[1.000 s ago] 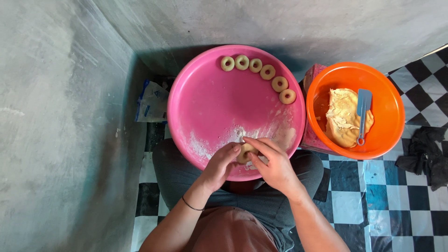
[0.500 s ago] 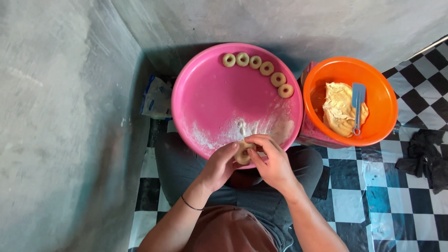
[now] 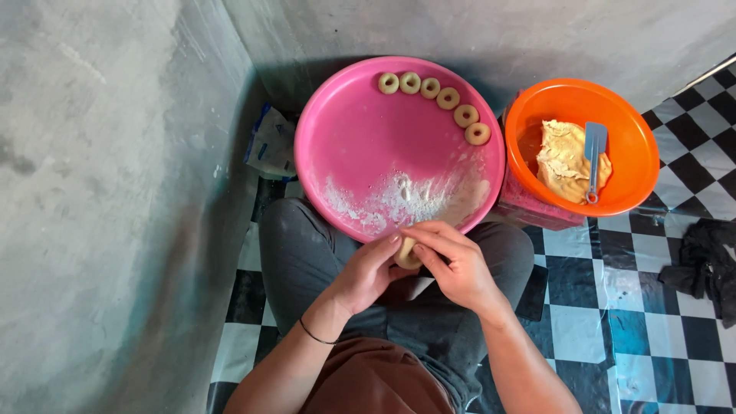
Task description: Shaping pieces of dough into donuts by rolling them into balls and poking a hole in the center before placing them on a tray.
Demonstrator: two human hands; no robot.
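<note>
Head view, hands: we see the left hand (image 3: 366,270) and the right hand (image 3: 454,264) meeting over the lap, both grasping one small dough piece (image 3: 406,253) between the fingertips, the fingers curled about it so that it is pinched from both sides.
Head view, dough piece: held in the air just near of the pink basin's (image 3: 337,146) near rim, above the knees, not resting on anything.
Head view, pink basin: propped on the knees so that its floured patch (image 3: 406,201) lies close to the hands; we judge the flour is kept there for dusting.
Head view, dough rings (image 3: 434,96): six, in a curved row along the far right rim, apart from the flour.
Head view, orange bowl (image 3: 537,123): to the right of the basin, on a pink block, holding a dough lump (image 3: 563,157) with a blue scraper (image 3: 593,157) lying on it.
Head view, floor (image 3: 583,330): black-and-white chequered tiles; the person sits on it; there is no raised surface.
Head view, room: bare grey walls (image 3: 115,153) meet in a corner at left and far; a packet (image 3: 268,146) lies left of the basin, a dark cloth (image 3: 705,264) at right.
</note>
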